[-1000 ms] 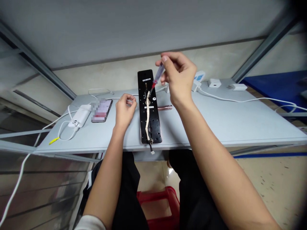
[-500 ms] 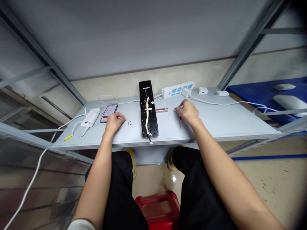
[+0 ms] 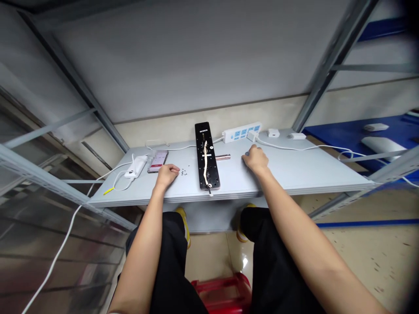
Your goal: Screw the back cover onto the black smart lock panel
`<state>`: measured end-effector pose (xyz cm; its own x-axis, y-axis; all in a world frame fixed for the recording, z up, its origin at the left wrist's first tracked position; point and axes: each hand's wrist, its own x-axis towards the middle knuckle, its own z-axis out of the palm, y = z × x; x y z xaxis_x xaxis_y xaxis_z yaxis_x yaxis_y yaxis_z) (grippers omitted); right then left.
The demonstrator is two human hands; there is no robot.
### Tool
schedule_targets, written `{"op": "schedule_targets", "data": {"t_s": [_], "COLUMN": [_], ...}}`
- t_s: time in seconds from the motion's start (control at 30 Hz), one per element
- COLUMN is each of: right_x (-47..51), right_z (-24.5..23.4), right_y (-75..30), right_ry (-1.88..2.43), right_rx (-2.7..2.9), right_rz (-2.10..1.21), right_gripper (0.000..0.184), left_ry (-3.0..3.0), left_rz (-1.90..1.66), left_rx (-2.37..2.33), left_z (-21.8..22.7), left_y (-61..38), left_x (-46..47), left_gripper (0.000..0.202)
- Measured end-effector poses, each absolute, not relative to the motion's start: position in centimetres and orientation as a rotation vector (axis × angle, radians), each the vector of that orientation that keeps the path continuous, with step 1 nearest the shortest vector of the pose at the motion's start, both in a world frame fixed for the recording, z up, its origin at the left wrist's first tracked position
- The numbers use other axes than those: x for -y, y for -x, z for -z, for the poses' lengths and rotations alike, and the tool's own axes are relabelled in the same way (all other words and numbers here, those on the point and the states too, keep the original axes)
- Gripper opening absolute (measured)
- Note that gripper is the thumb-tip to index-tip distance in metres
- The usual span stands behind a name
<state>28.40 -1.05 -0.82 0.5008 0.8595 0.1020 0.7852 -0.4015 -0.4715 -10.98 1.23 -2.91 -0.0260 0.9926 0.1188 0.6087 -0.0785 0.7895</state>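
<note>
My left hand point(image 3: 166, 175) rests on the table with fingers curled together, and nothing shows in them. Just right of its fingertips lie several tiny dark screws point(image 3: 183, 172). A long black panel point(image 3: 200, 150) lies in the middle, dotted with holes and fittings, with a cream-coloured strip point(image 3: 205, 163) along it and a short dark cable end at the near edge. From under its right side a slim coppery metal bar point(image 3: 223, 157) sticks out. Right of the bar, my right hand point(image 3: 257, 158) is closed low over the table; its fingers cover whatever is in them.
A phone point(image 3: 158, 161) lies beyond my left hand, beside a white power adapter point(image 3: 135, 168) with cables. At the back stands a white power strip point(image 3: 242, 132) with a plug in it. Two white chargers point(image 3: 273, 132) sit further right. Metal rack posts frame both sides.
My right hand has turned over the small red-handled tool that showed beneath it, and the red is now out of sight. The view has shifted. My left hand stays beside the screws.
</note>
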Motion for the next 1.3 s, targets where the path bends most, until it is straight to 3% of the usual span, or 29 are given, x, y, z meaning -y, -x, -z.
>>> {"op": "schedule_targets", "data": {"t_s": [0.3, 0.4, 0.57, 0.73, 1.3], "right_x": [0.8, -1.1, -6.1, -9.6, -4.8], "right_z": [0.2, -0.5, -2.3, -3.4, -10.0], "right_y": [-23.9, -21.7, -18.9, -18.1, -19.8], "right_ry": [1.667, 1.5, 1.399, 1.406, 1.098], "right_rx": [1.601, 1.636, 1.66, 1.788, 1.94], "right_rz": [-0.156, -0.19, -0.18, -0.169, 0.051], "right_gripper": [0.025, 0.025, 0.032, 0.011, 0.016], "left_ry": [-1.794, -1.809, -1.758, -1.614, -1.684], "left_rz": [-1.17, -1.18, -1.144, -1.159, -1.283], "left_rx": [-1.705, -1.601, -1.416, -1.318, -1.345], "left_z": [2.6, 2.6, 3.3, 3.2, 2.4], "left_y": [8.8, 6.8, 3.3, 1.8, 1.5], "left_x": [-0.4, -0.3, -0.6, -0.9, -1.0], "left_gripper": [0.032, 0.03, 0.029, 0.025, 0.025]}}
